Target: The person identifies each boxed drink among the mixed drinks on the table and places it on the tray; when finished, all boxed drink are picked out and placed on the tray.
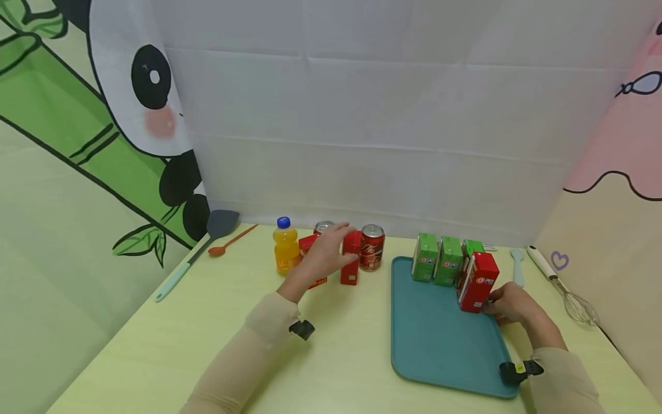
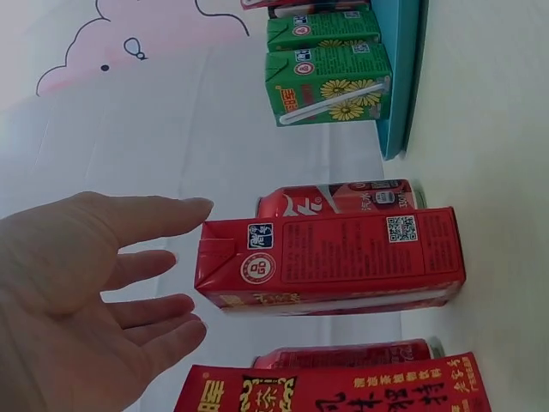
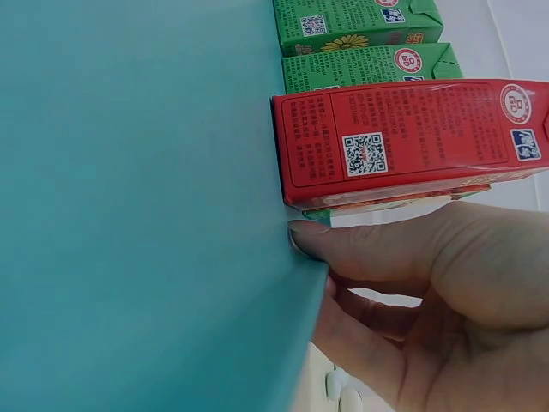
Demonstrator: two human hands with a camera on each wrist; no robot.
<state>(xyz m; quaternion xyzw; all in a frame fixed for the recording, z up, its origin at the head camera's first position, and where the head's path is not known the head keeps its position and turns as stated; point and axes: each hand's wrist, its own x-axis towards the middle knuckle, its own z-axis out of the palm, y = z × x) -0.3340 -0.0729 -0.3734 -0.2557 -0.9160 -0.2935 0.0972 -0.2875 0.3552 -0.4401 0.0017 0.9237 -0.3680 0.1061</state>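
Note:
My left hand (image 1: 326, 253) reaches over a standing red drink carton (image 1: 349, 276), its fingers apart. In the left wrist view, thumb and fingertips stand just off the top end of that carton (image 2: 343, 257), with nothing held. A second red carton (image 2: 343, 390) leans beside it, partly behind the hand in the head view. At the right rim of the teal tray (image 1: 439, 339), my right hand (image 1: 517, 305) pinches the edge, thumb on top and fingers below. Close to the thumb stands another red carton (image 3: 420, 137) on the tray, in front of several green cartons (image 1: 448, 261).
Behind the left hand stand two cola cans (image 1: 372, 247), one mostly hidden, and an orange juice bottle (image 1: 286, 247). A spatula (image 1: 222, 224) and a red spoon (image 1: 217, 251) lie at the left. Right of the tray lie a whisk (image 1: 579, 307) and a pale blue utensil (image 1: 518, 267).

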